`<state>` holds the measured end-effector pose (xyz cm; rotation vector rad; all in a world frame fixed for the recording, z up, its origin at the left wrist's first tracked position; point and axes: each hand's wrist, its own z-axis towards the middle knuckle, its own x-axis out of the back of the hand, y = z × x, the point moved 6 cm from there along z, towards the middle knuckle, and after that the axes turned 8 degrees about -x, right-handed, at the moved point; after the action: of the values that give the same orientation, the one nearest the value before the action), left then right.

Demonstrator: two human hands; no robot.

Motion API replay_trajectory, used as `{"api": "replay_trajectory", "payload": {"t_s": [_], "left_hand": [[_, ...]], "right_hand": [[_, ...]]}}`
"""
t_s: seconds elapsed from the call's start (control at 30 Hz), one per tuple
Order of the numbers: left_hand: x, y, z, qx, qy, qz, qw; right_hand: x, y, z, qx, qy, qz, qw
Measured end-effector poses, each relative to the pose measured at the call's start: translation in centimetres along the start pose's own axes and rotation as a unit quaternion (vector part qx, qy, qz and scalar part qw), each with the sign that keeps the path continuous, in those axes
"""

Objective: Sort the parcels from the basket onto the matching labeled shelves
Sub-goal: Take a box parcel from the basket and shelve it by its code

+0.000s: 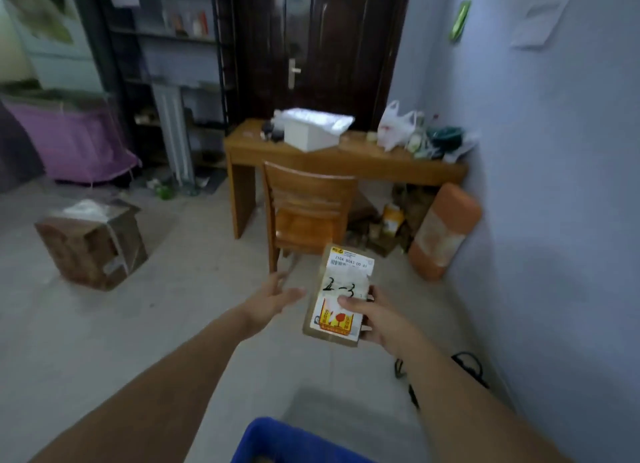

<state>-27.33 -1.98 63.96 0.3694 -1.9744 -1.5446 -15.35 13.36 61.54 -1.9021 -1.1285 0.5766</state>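
Blue basket (277, 442) sits lowest in my view, right below my forearms, only its rim showing, so I cannot tell what is left inside it. Just beyond it my right hand (375, 319) grips a small brown parcel (337, 296) by its near right edge, thumb pressed across the printed face and fingers curled behind. I hold it tilted face-up toward me, I think so that the handwritten "2-3" on its white label reads plainly; that mark should name the shelf it belongs on.

My left hand (273, 298) hovers just left of the parcel, fingers spread and holding nothing, not touching it. It looks ready to steady the box, though that is only my guess.

Far ahead and to the left of my hands stands a dark metal shelf rack (180, 64), blurred; I cannot read any labels on it. Straight ahead of the parcel a wooden chair (308, 206) is pushed toward a wooden surface (346, 158) carrying a white box and plastic bags. An open cardboard box (93, 244) sits on the floor well left of my left hand, roughly on the way to the rack, so I would have to step round it. A black cable (471, 369) lies on the floor right of my right forearm, by the wall.
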Motion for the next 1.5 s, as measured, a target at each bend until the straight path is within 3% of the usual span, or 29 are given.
{"api": "replay_trajectory", "payload": {"t_s": [0.13,0.27,0.5,0.7,0.9,1.17,1.5], "left_hand": [[-0.7,13.2,-2.6,-0.054,-0.079,-0.025,0.995],[0.3,25.5,-5.2,-0.136,-0.090,0.000,0.987],[2.9,36.3,-8.5,-0.186,-0.088,0.019,0.979],[4.7,35.8,-5.7,-0.194,-0.082,0.084,0.974],[4.2,37.2,-11.1,-0.177,-0.065,0.141,0.972],[2.9,35.2,-11.7,-0.145,-0.069,0.181,0.970],[1.6,31.7,-9.9,-0.118,-0.084,0.126,0.981]], "right_hand": [[1.1,-11.9,-8.8,0.091,0.026,-0.012,0.995],[2.0,-21.3,-16.6,0.167,0.033,-0.011,0.985],[3.0,-31.1,-27.0,0.265,0.089,-0.146,0.949],[2.0,-33.0,-30.8,0.297,0.099,-0.239,0.919],[1.2,-30.7,-30.4,0.299,0.109,-0.211,0.924],[0.8,-27.4,-27.8,0.273,0.096,-0.149,0.946],[1.6,-24.5,-26.0,0.249,0.101,-0.144,0.952]]}}
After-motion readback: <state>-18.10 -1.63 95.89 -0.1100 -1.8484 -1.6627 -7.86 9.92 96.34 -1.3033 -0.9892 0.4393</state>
